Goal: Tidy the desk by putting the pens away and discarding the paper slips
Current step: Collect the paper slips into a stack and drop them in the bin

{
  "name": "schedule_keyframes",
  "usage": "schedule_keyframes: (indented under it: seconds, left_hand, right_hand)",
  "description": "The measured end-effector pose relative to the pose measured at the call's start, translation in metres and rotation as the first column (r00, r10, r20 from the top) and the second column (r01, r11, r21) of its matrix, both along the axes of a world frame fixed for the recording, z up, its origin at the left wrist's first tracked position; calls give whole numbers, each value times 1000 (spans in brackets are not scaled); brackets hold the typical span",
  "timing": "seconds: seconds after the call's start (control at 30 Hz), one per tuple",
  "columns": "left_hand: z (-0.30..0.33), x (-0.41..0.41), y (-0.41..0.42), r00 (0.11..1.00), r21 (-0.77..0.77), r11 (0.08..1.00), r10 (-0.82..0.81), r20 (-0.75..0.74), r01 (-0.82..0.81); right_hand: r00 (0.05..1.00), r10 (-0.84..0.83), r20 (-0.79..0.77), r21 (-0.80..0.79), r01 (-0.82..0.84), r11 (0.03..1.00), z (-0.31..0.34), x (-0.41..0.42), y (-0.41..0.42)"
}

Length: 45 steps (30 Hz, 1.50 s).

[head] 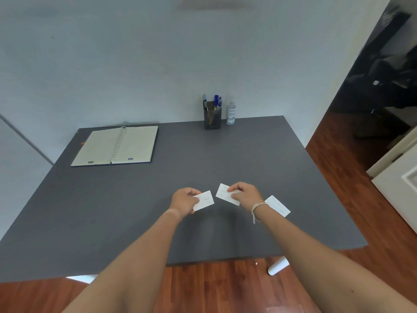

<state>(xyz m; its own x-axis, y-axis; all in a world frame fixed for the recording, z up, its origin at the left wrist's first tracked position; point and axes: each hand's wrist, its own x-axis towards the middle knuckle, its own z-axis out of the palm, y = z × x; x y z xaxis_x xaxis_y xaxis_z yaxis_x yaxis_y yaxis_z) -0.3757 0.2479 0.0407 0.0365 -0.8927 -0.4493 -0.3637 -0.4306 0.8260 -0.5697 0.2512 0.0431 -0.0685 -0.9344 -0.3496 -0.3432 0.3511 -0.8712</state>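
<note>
My left hand (184,201) pinches one white paper slip (205,200) by its left end, low over the dark grey desk (135,199). My right hand (244,194) pinches a second white slip (223,194) by its right end. A third slip (277,206) lies flat on the desk just right of my right wrist. At the back of the desk stands a dark pen holder (212,118) with several pens (216,101) upright in it.
An open spiral notebook (116,145) lies at the back left of the desk. A clear sanitizer bottle (231,112) stands right of the pen holder. A wall backs the desk. Wooden floor (338,177) and a white cabinet (399,188) are on the right.
</note>
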Motion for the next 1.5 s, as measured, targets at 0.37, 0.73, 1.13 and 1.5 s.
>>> schedule_keyframes:
  seconds: [0.37,0.73,1.13,1.5]
  left_hand:
    - [8,-6,0,988,81,992,-91,-124,102]
    - [8,-8,6,968,115,984,-107,-227,136]
    - [5,-19,1,974,91,986,-120,-192,139]
    - [2,-41,-3,965,141,977,-126,-230,161]
  right_hand:
    - [950,236,-206,-66,-254,965,4,6,0]
    - [939,199,-279,-203,-261,944,3,12,8]
    - [964,81,-254,-219,-139,966,-1,-3,7]
    - [795,-105,-598,31,154,988,-38,-95,26]
